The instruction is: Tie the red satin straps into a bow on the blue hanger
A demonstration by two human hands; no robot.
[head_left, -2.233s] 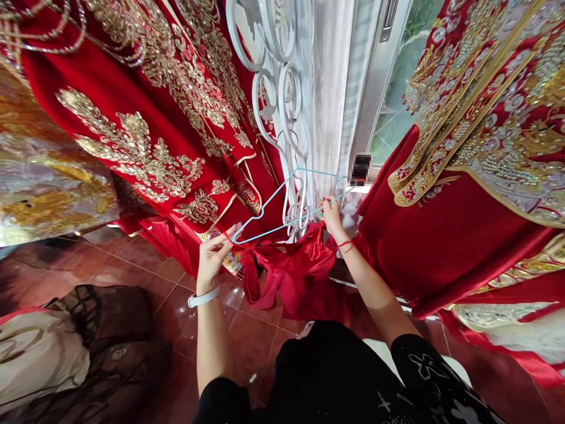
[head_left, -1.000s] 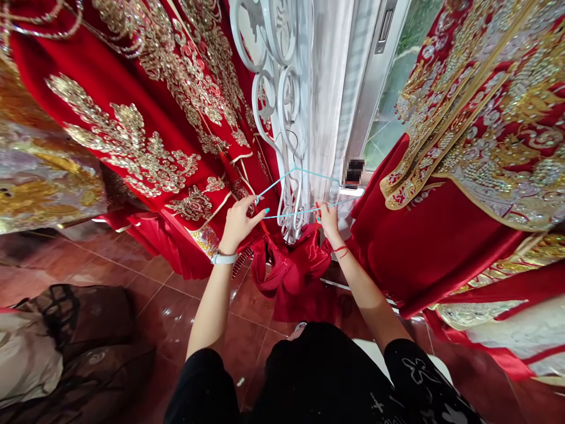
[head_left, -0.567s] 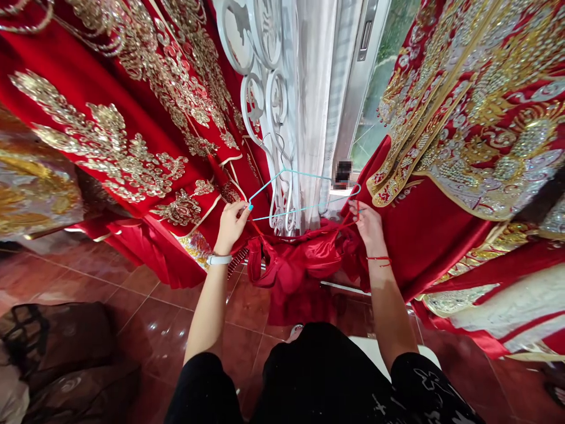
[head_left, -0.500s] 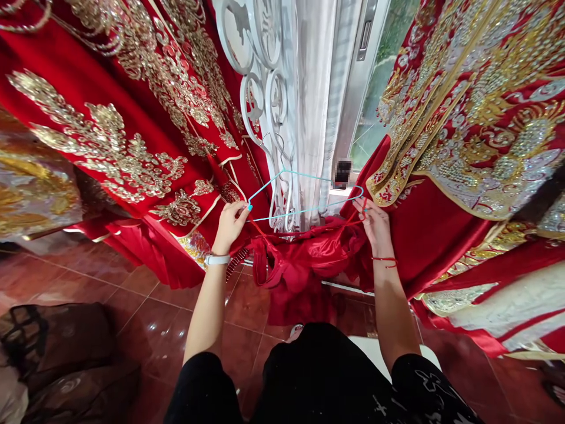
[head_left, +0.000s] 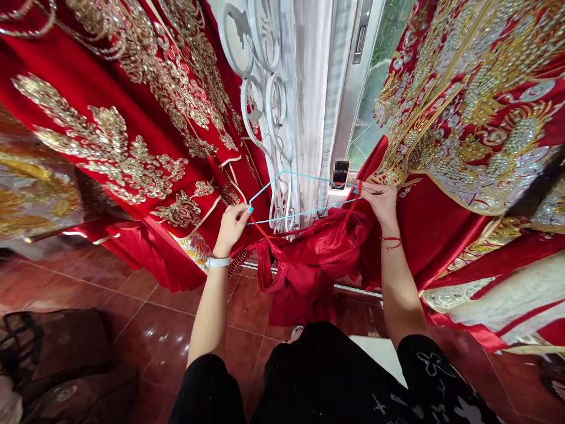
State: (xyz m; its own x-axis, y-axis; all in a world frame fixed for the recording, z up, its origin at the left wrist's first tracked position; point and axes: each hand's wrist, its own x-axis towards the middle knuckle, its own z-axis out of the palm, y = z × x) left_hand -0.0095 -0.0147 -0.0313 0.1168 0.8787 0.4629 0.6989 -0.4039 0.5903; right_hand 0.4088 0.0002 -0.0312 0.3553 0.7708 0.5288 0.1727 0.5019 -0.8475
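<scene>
A light blue wire hanger [head_left: 309, 175] is held level right in front of the white scrolled grille [head_left: 265, 106], its peak against the grille's lowest scrolls. The left hand [head_left: 233, 227] grips the hanger's end on the left of the grille. Its fingers are curled and pressed together, thumb and forefinger pinching the wire, and a thin red strap runs from that pinch down toward the cloth. The right hand [head_left: 379, 200] holds the other end, to the right of the grille. Its fingertips are closed on the wire where a red strap [head_left: 358, 189] loops over it.

Below the grille, between the two wrists, a plain red satin garment [head_left: 318, 256] hangs bunched from the hanger, its lower folds dropping toward the red-brown tiled floor [head_left: 145, 330].

A white band [head_left: 218, 262] circles the left wrist and a red string [head_left: 392, 240] the right. Left of the grille hangs a red robe with gold embroidery [head_left: 132, 118]. On the right is a white curtain [head_left: 313, 88], then another embroidered red robe [head_left: 463, 118]. Far down to the left of the grille a dark bag [head_left: 66, 353] lies on the floor.
</scene>
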